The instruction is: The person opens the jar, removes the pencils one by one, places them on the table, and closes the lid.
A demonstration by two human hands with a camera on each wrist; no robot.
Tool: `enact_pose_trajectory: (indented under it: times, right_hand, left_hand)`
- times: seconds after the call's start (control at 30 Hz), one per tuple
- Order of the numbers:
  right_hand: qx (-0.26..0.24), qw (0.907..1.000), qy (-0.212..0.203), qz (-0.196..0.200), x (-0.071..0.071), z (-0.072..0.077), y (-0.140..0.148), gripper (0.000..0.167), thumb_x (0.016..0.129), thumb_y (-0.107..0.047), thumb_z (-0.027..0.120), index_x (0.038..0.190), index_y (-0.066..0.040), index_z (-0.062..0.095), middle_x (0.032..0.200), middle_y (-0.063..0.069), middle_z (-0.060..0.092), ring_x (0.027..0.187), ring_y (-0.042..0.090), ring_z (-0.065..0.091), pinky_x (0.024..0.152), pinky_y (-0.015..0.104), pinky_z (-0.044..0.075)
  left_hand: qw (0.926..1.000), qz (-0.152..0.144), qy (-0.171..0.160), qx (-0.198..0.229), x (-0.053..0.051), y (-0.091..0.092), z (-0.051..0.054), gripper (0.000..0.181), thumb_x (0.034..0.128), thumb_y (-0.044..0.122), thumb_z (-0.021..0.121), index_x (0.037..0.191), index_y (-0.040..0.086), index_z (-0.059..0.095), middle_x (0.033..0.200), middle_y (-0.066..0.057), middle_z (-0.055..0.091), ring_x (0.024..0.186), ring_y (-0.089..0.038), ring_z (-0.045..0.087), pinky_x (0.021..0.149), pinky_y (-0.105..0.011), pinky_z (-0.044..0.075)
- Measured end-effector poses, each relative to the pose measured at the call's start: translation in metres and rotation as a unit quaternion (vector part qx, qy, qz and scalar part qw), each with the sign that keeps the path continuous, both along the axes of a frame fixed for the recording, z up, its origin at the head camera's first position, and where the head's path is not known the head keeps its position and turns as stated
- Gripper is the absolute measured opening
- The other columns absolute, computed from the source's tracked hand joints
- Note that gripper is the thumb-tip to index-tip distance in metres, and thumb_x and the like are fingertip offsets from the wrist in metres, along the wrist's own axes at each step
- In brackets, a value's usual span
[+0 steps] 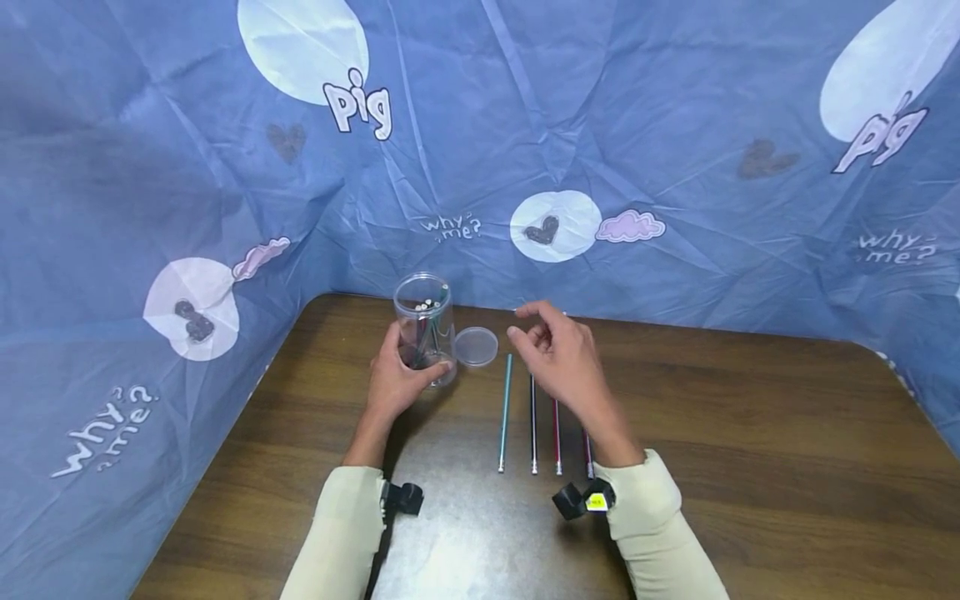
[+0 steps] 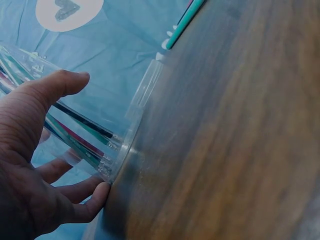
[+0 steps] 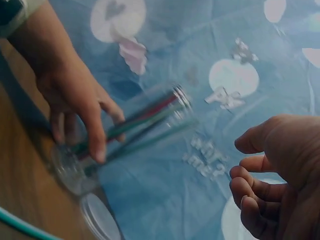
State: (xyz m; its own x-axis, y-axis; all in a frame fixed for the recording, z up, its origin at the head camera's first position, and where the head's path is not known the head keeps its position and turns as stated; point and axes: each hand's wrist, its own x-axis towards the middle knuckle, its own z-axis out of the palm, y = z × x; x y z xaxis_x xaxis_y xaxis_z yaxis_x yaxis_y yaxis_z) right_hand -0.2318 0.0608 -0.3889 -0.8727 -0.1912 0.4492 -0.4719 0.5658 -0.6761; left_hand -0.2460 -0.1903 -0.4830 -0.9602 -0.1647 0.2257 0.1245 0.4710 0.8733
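A clear jar [image 1: 447, 333] with several pencils inside stands upright at the left, its mouth uncovered. My left hand [image 1: 397, 379] grips its lower part, the thumb across the front; the left wrist view shows the fingers [image 2: 85, 205] around the jar's base. Just right of the jar lies a round clear lid [image 1: 476, 347]. My right hand [image 1: 566, 362] hovers over the pencil row, fingers loosely bent and holding nothing, as the right wrist view also shows [image 3: 285, 175]. Below it lie a teal pencil [image 1: 506, 412], a black pencil [image 1: 533, 425], a red pencil [image 1: 557, 433] and a purple pencil [image 1: 588, 454].
The brown wooden table [image 1: 750, 442] extends to both sides and toward me. Behind it and along the left hangs a creased blue cloth [image 1: 450, 150] with printed words, hearts and clouds.
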Motion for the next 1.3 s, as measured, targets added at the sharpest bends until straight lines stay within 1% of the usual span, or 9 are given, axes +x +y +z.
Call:
enact_pose_trajectory:
  times: [0.13, 0.37, 0.67, 0.8, 1.0, 1.07, 1.13, 1.23, 1.3]
  right_hand:
    - [0.014, 0.9995, 0.013, 0.024, 0.003, -0.004, -0.017, 0.022, 0.092, -0.025, 0.069, 0.112, -0.015, 0.068, 0.071, -0.008, 0.061, 0.061, 0.008, 0.055, 0.059, 0.03, 0.045]
    - [0.026, 0.998, 0.014, 0.056, 0.005, -0.006, -0.042, 0.026, 0.093, -0.024, 0.067, 0.119, -0.018, 0.066, 0.072, -0.01, 0.062, 0.061, 0.006, 0.056, 0.059, 0.031, 0.046]
    - [0.054, 0.9943, 0.051, 0.075, -0.003, 0.002, -0.064, 0.032, 0.096, -0.021, 0.063, 0.128, -0.018, 0.063, 0.073, -0.008, 0.065, 0.061, 0.008, 0.057, 0.058, 0.034, 0.045]
    - [0.078, 0.9933, 0.043, 0.074, -0.009, 0.007, -0.072, 0.037, 0.098, -0.024, 0.061, 0.135, -0.021, 0.06, 0.073, -0.006, 0.066, 0.062, 0.012, 0.058, 0.057, 0.036, 0.046]
    - [0.109, 0.992, 0.002, 0.064, -0.016, 0.014, -0.083, 0.041, 0.099, -0.03, 0.058, 0.14, -0.025, 0.056, 0.066, -0.002, 0.056, 0.061, 0.019, 0.055, 0.056, 0.039, 0.045]
    - [0.113, 0.9917, -0.011, 0.061, -0.017, 0.015, -0.087, 0.041, 0.1, -0.032, 0.057, 0.14, -0.026, 0.056, 0.077, 0.003, 0.065, 0.07, 0.023, 0.062, 0.061, 0.043, 0.049]
    - [0.114, 0.9915, -0.027, 0.058, -0.017, 0.016, -0.091, 0.04, 0.101, -0.034, 0.054, 0.14, -0.027, 0.056, 0.095, 0.009, 0.072, 0.083, 0.028, 0.067, 0.068, 0.048, 0.051]
    - [0.114, 0.9914, -0.042, 0.047, -0.017, 0.016, -0.094, 0.037, 0.102, -0.035, 0.052, 0.137, -0.027, 0.058, 0.119, 0.012, 0.07, 0.1, 0.035, 0.068, 0.076, 0.053, 0.051]
    - [0.113, 0.9915, -0.049, 0.043, -0.018, 0.015, -0.096, 0.034, 0.102, -0.035, 0.052, 0.134, -0.026, 0.06, 0.12, 0.011, 0.07, 0.103, 0.035, 0.067, 0.077, 0.054, 0.051]
  left_hand:
    - [1.0, 0.0, -0.003, -0.003, 0.001, 0.0, 0.001, 0.082, 0.0687, 0.021, 0.092, 0.137, 0.013, 0.046, 0.126, -0.015, 0.06, 0.111, -0.035, 0.061, 0.095, -0.049, 0.047]
    - [1.0, -0.006, -0.001, -0.006, 0.001, -0.002, 0.0, 0.082, 0.0706, 0.023, 0.091, 0.138, 0.014, 0.045, 0.129, -0.014, 0.059, 0.116, -0.032, 0.058, 0.096, -0.049, 0.047]
    - [0.9999, -0.005, 0.01, -0.011, 0.0, -0.002, -0.002, 0.081, 0.0687, 0.025, 0.091, 0.135, 0.013, 0.047, 0.124, -0.013, 0.062, 0.108, -0.031, 0.062, 0.09, -0.047, 0.049]
    - [0.9999, -0.003, 0.006, -0.014, 0.0, -0.003, -0.001, 0.08, 0.0688, 0.026, 0.091, 0.135, 0.014, 0.048, 0.122, -0.012, 0.063, 0.105, -0.031, 0.063, 0.089, -0.046, 0.049]
    - [0.9998, -0.004, 0.003, -0.017, 0.0, -0.004, -0.001, 0.079, 0.0697, 0.028, 0.091, 0.135, 0.016, 0.048, 0.123, -0.011, 0.062, 0.111, -0.029, 0.06, 0.091, -0.047, 0.048]
    - [0.9998, -0.005, 0.006, -0.018, 0.0, -0.004, -0.001, 0.078, 0.0696, 0.028, 0.091, 0.134, 0.016, 0.048, 0.123, -0.012, 0.062, 0.112, -0.029, 0.059, 0.091, -0.048, 0.048]
    - [0.9998, -0.007, 0.008, -0.016, 0.0, -0.004, -0.001, 0.077, 0.0698, 0.027, 0.091, 0.134, 0.016, 0.049, 0.123, -0.012, 0.063, 0.112, -0.029, 0.059, 0.091, -0.048, 0.048]
    - [0.9998, -0.004, 0.01, -0.016, 0.0, -0.004, -0.002, 0.077, 0.0693, 0.026, 0.091, 0.133, 0.015, 0.049, 0.123, -0.012, 0.063, 0.112, -0.029, 0.059, 0.092, -0.048, 0.047]
    - [0.9998, -0.002, 0.012, -0.018, 0.0, -0.003, -0.001, 0.078, 0.0689, 0.027, 0.091, 0.134, 0.016, 0.049, 0.122, -0.011, 0.063, 0.111, -0.029, 0.06, 0.091, -0.048, 0.048]
